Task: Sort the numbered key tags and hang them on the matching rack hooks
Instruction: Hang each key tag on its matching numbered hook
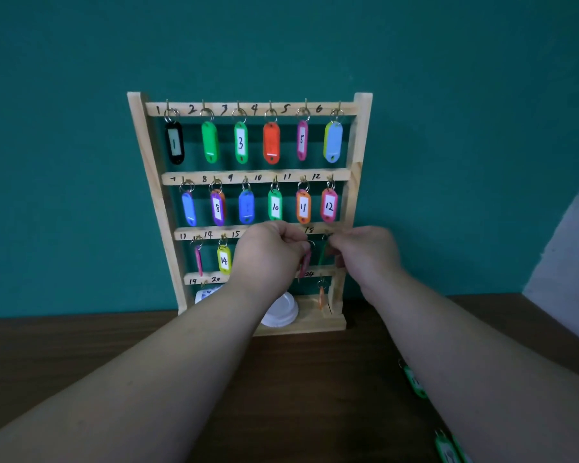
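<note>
Dim, flat indoor light, source unclear; teal wall [81, 162] darkens toward corners. Dark table [315, 379] swallows detail. Wide-angle distortion splays rack [143, 145] posts outward. Whole frame slightly soft; green tags [415, 384] at lower right edge blurred

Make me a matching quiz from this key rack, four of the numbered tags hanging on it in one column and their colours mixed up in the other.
Tags:
1. tag 1
2. tag 8
3. tag 11
4. tag 14

Colours:
a. yellow
b. orange
c. black
d. purple

Pairs: 1-c, 2-d, 3-b, 4-a
</note>
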